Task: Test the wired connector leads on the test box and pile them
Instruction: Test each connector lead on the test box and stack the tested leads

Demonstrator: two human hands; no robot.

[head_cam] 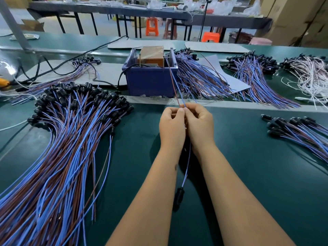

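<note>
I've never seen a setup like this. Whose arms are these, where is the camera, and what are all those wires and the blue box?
There is no machine here: a person works with bare hands, and the single picture comes from a camera worn on their head, looking down at the bench. The left hand and right hand meet in a shared grip, pinching one lead. Its brown and blue wire ends run up to the test box, which sits in a blue bin, while its black connector dangles between the forearms. On the green bench lie piles of the same leads: a big pile on the left, a smaller one on the right, and more behind.
</note>
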